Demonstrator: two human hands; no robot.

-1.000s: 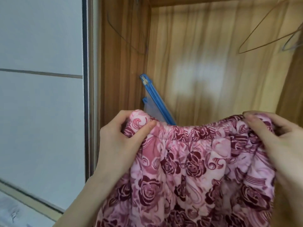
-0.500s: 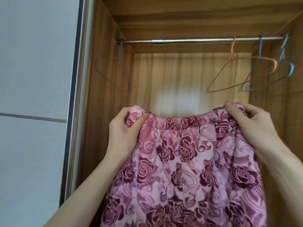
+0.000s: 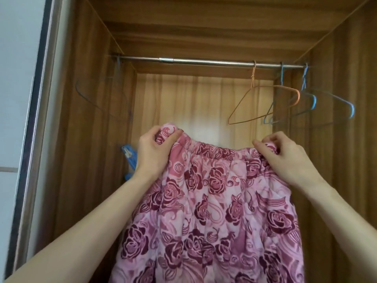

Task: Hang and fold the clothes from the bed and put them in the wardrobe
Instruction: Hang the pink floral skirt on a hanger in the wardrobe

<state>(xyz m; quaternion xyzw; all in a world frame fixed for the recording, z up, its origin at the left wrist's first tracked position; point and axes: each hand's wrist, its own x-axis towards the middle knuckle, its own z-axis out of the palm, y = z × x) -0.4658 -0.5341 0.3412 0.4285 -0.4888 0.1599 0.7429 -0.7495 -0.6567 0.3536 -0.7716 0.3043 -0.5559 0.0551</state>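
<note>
While both arms reach up toward the open wardrobe (image 3: 93, 139), a pink garment (image 3: 214, 211) printed with dark red roses hangs spread between the two hands, held up in front of the wardrobe's interior and below the metal rail (image 3: 204, 61). The left hand (image 3: 152, 154) grips one end of the gathered elastic waistband, its fingers (image 3: 173, 137) curled over a bunched fold of cloth; the right hand (image 3: 285, 158) pinches the other end, thumb and fingers closed on the fabric. The cloth falls from the waistband out of the bottom of the view. On the rail, toward the right, hang a copper-coloured wire hanger (image 3: 263, 105) and two blue-grey wire hangers (image 3: 318, 105) close beside it, all bare. Another thin wire hanger (image 3: 95, 99) hangs at the rail's left end against the side wall. A blue plastic item (image 3: 128, 158) shows just left of the left wrist, partly hidden.
</note>
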